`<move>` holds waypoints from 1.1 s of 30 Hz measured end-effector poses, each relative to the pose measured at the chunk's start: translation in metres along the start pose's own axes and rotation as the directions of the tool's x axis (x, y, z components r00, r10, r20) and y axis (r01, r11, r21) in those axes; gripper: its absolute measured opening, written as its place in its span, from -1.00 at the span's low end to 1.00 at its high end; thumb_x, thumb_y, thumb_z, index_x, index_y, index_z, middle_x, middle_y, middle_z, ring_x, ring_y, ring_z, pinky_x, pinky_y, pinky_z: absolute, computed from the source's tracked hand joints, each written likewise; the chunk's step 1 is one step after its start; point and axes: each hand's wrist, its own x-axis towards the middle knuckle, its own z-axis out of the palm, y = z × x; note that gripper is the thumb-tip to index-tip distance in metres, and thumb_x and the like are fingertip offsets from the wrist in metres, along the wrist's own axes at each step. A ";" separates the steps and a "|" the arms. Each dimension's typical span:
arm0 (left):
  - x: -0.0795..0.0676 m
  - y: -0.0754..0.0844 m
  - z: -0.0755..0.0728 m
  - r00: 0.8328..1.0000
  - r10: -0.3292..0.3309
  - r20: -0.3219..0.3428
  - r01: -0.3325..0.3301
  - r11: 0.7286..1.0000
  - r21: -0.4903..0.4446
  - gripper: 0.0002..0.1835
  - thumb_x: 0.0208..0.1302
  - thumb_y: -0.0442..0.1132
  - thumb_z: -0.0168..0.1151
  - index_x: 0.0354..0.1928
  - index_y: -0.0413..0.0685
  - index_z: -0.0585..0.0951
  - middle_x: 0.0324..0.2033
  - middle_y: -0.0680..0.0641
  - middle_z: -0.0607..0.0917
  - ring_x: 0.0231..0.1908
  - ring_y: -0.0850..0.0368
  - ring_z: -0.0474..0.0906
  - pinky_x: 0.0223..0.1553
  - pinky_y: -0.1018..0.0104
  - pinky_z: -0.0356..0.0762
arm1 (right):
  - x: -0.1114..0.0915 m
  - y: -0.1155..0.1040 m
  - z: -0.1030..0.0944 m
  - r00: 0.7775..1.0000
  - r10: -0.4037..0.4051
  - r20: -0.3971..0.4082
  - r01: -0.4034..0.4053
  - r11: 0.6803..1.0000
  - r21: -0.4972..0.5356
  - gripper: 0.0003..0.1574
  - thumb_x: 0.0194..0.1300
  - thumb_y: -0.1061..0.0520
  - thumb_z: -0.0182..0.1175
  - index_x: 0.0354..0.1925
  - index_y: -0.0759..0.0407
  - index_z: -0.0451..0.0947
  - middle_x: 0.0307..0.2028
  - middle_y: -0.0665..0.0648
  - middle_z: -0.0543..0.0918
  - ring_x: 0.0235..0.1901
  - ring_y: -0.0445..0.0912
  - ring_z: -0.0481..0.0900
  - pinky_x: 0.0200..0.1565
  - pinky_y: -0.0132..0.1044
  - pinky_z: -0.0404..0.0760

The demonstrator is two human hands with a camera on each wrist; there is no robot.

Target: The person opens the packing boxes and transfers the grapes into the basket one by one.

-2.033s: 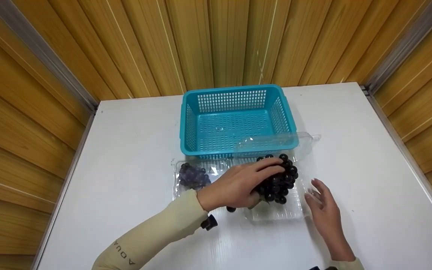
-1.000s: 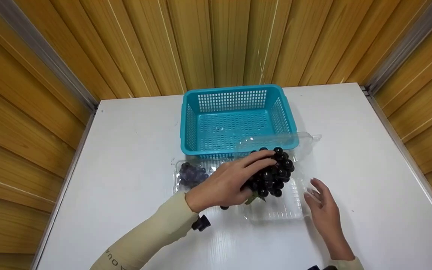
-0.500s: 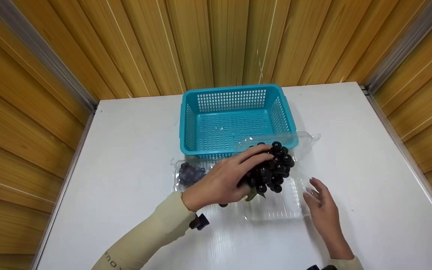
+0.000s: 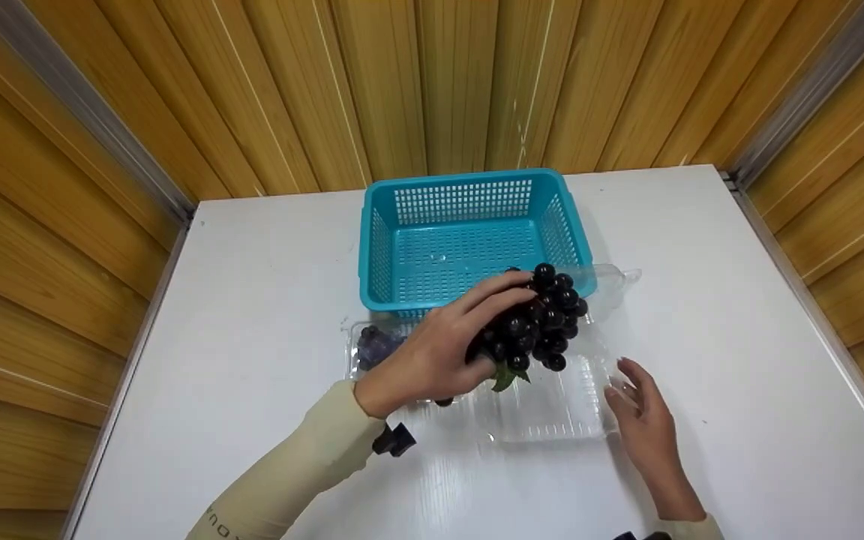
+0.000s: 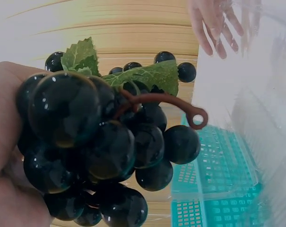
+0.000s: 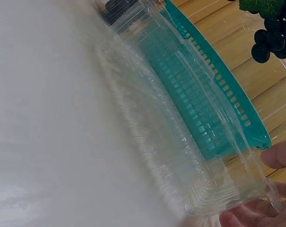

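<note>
My left hand (image 4: pixel 443 341) grips a bunch of black grapes (image 4: pixel 544 319) with green leaves, held up over an open clear plastic clamshell box (image 4: pixel 552 420). The left wrist view shows the grapes' brown stem (image 5: pixel 166 98), which ends in a ring. At the box's right side my right hand (image 4: pixel 649 431) holds its edge, thumb on one side of the rim and fingers on the other. The right wrist view shows that clear wall (image 6: pixel 180 142) running up to the fingers (image 6: pixel 251 213). The box's raised lid overlaps the basket in the head view.
A blue-green plastic basket (image 4: pixel 469 247) stands behind the box on the white table (image 4: pixel 274 277). To the left lies another clear box (image 4: pixel 353 360) with dark grapes (image 4: pixel 378 346) inside, partly hidden by my left arm. Wood-patterned panels (image 4: pixel 387 90) enclose the back and sides.
My left hand has lifted the grapes out of the open box, moving up and slightly left. More of the box's bottom shows. The right hand has stayed at the box's edge.
</note>
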 end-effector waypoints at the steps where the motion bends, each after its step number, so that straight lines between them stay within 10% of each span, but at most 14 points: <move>1: 0.000 0.000 -0.001 1.000 -0.003 -0.012 0.003 1.000 -0.004 -0.16 -0.08 -0.45 0.12 0.32 0.18 0.19 0.36 0.15 0.12 0.30 0.31 0.14 0.08 0.41 0.44 | 0.000 0.000 0.000 1.000 -0.002 0.001 0.002 1.000 0.002 -0.23 0.36 -0.12 -0.07 0.40 0.03 -0.09 0.38 0.12 0.12 0.30 0.07 0.21 0.23 0.03 0.25; 33: 0.011 -0.010 -0.039 0.957 -0.083 -0.279 0.066 0.995 -0.070 -0.19 -0.17 -0.55 0.09 0.27 0.02 0.27 0.33 0.05 0.21 0.32 0.23 0.16 0.15 0.33 0.38 | -0.002 0.002 0.000 0.997 0.068 0.022 -0.068 0.998 -0.020 -0.24 0.37 -0.11 -0.09 0.41 -0.01 -0.12 0.39 0.11 0.08 0.32 0.08 0.20 0.23 -0.01 0.28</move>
